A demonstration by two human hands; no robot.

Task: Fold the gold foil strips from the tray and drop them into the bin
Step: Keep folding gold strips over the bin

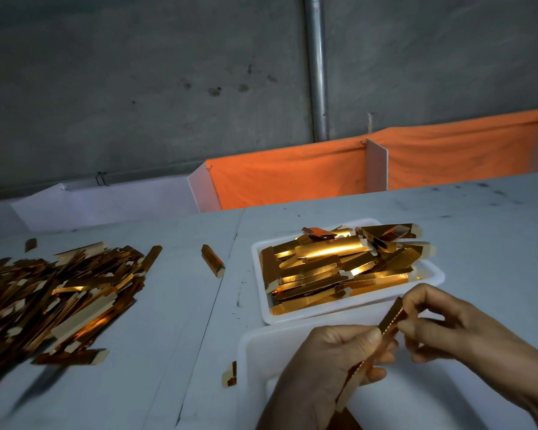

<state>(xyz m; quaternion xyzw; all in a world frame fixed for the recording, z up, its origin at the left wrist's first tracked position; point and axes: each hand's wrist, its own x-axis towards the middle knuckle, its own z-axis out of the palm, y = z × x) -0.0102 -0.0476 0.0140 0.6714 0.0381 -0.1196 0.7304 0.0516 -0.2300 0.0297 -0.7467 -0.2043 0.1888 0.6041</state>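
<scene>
A white tray (323, 308) on the table holds a heap of several gold foil strips (333, 262). In front of it, both hands hold one long gold foil strip (389, 319) at a slant over an empty white tray (252, 352). My left hand (326, 361) grips the strip's lower half, thumb on top. My right hand (448, 324) pinches its upper end between thumb and fingers. The strip's lower tip sticks out below my left hand.
A big loose pile of gold strips (59, 296) covers the table's left side. Single strips lie near the table seam (213, 260) and beside the near tray (230, 373). Orange cloth bins (292, 178) with white dividers hang behind the table's far edge.
</scene>
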